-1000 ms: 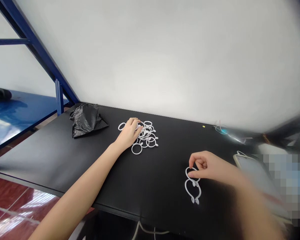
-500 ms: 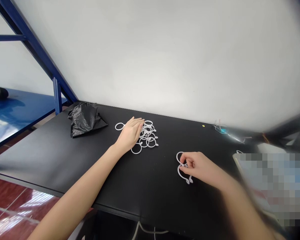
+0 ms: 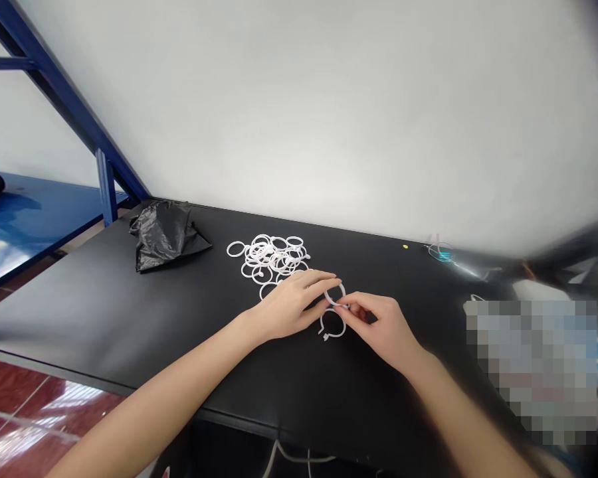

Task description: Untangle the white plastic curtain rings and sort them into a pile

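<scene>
A white plastic ring, much like a shower curtain ring, is pinched between the thumb and fingertips of my right hand. My left hand reaches in from the other side, its thumb and fingers around the same ring. Just below them is a second white ring with a gap and a small knob at its lower left; whether it hangs or lies on the table I cannot tell. Behind my left hand, a loose pile of white rings lies on the black table, partly covered by that hand.
A crumpled black plastic bag lies at the table's back left. At the right are a blurred-out pixelated item and a clear wrapper with thin wires. A white wall rises behind; a blue metal frame stands left.
My left hand has come off the pile and moved right and nearer to me. My right hand has moved left with the rings, and both hands now meet at one ring.
</scene>
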`<state>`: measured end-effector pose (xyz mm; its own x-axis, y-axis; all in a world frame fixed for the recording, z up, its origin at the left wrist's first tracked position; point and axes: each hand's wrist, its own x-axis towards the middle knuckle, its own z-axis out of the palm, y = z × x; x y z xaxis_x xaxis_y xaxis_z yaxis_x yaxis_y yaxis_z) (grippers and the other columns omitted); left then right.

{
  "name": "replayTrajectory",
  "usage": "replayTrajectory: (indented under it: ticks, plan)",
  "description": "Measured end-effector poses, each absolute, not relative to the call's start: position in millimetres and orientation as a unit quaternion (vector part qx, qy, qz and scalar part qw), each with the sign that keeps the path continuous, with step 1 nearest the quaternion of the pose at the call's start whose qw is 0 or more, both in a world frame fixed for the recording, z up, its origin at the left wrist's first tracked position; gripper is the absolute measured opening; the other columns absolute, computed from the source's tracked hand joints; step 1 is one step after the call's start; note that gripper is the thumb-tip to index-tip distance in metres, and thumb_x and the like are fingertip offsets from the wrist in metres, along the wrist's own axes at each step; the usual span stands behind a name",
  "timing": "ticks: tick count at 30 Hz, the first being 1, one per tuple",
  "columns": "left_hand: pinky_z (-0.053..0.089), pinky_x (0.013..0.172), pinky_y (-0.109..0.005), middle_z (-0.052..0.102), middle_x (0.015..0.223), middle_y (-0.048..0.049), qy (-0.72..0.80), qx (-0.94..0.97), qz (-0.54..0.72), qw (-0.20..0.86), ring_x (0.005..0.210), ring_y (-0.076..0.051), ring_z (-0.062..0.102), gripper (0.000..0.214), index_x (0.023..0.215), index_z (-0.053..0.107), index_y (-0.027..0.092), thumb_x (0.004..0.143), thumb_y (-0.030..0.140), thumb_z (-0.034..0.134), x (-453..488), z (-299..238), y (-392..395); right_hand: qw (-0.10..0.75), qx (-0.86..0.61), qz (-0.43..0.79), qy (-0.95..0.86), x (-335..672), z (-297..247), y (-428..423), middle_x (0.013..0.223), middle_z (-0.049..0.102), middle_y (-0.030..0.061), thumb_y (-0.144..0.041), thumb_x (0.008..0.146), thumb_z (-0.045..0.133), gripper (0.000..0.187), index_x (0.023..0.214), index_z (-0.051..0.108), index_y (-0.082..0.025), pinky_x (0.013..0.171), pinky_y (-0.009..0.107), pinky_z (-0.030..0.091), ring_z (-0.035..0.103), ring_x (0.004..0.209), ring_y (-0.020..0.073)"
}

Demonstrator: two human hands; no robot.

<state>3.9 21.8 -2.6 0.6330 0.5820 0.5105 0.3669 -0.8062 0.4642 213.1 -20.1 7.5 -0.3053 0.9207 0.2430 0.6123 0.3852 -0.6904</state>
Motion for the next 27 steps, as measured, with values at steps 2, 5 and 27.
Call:
replayTrajectory:
  ticks: [2, 5, 27]
  plan:
    - [0.052, 0.097, -0.04, 0.061, 0.129, -0.0138, 0.255, 0.887, 0.315, 0.221, 0.116, -0.024, 0.06, 0.028, 0.123, 0.056, 0.018, 0.096, 0.022, 0.049, 3.5, 2.2, 18.8, 0.34, -0.463, 0.234, -0.784, 212.4, 9.5, -21.6, 0.061, 0.053, -0.002, -0.032, 0.092, 0.058, 0.017, 0.088, 0.071, -0.021, 0.053, 0.025, 0.042, 0.047, 0.052, 0.0114]
    - [0.053, 0.09, -0.035, 0.066, 0.113, -0.0111, 0.249, 0.865, 0.314, 0.304, 0.102, -0.021, 0.063, 0.022, 0.115, 0.058, 0.017, 0.095, 0.024, 0.052, 1.1, 8.9, 17.7, 0.378, -0.436, 0.219, -0.787, 211.5, 12.0, -22.7, 0.063, 0.056, -0.0009, -0.03, 0.092, 0.059, 0.016, 0.09, 0.073, -0.022, 0.052, 0.026, 0.043, 0.049, 0.053, 0.0114]
    - [0.054, 0.082, -0.031, 0.068, 0.111, -0.0088, 0.292, 0.758, 0.357, 0.461, 0.089, -0.016, 0.065, 0.03, 0.123, 0.057, 0.018, 0.097, 0.032, 0.051, 7.3, 10.7, 11.7, 0.469, -0.488, 0.388, -0.625, 197.9, 11.5, -28.8, 0.075, 0.073, 0.0037, -0.036, 0.085, 0.07, 0.017, 0.083, 0.072, -0.02, 0.063, 0.029, 0.063, 0.073, 0.067, 0.0186]
